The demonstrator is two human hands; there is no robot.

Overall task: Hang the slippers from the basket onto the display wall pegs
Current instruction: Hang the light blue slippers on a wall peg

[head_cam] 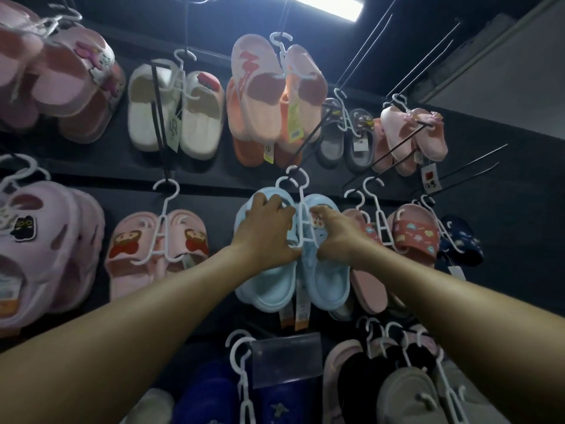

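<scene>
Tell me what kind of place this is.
Most likely a shoe shop's slipper display. Pairs such as the white slippers hang on plastic hangers from wall pegs, with price tags attached.

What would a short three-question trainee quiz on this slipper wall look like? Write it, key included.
1. True or false: both hands grip the light blue slippers.
2. Which pair hangs directly above them? A) white B) peach and orange C) grey
3. Fill in: the blue pair sits on a white ____.

Key:
1. True: left hand, right hand.
2. B, the peach and orange slippers.
3. hanger.
</scene>
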